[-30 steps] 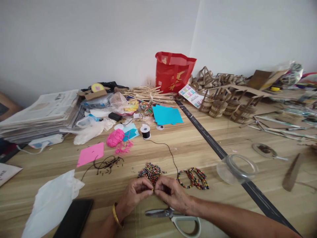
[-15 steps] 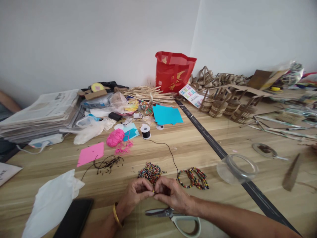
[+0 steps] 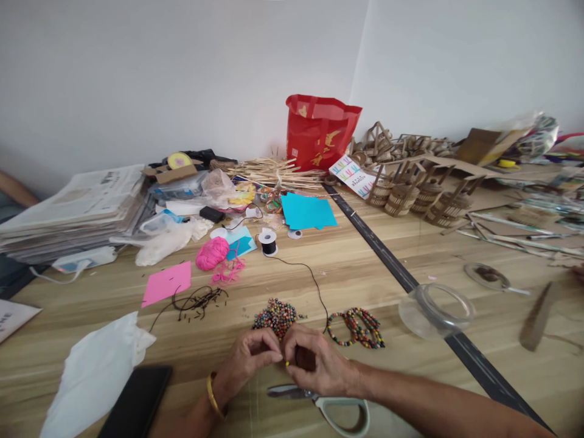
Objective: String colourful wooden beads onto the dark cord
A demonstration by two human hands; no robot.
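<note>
"What are the hands holding?"

"Thumb and forefinger of the right hand (image 3: 326, 365) pinch a tiny yellow bead (image 3: 287, 364) over a wood-grain table (image 3: 365, 267). The left hand (image 3: 244, 362), a gold-coloured bangle (image 3: 212, 395) at its wrist, curls just beside it, fingertips nearly meeting; whether anything lies between them is too small to tell."

"And close by?"

"A heap of multicoloured beads (image 3: 276, 317) sits just beyond the fingers, strung bead loops (image 3: 365, 328) to its right. Scissors (image 3: 319, 403) lie below the right hand, and black cord (image 3: 316, 287) trails towards it from a white spool (image 3: 268, 242)."

"The table and the room?"

"A black strip (image 3: 385, 254) crosses the tabletop, shared by a pink yarn ball (image 3: 213, 253), blue paper (image 3: 309, 211), stacked newspapers (image 3: 91, 201) and small brown buckets (image 3: 401, 201). Pale walls (image 3: 182, 73) meet in a corner behind; another person's arm (image 3: 18, 190) shows at the left edge."

"Anything legible?"

"Gold markings decorate a red bag (image 3: 319, 134), and a white card (image 3: 351, 176) carries coloured figures and lettering, too small to read with certainty. The newspaper print is blurred."
</note>
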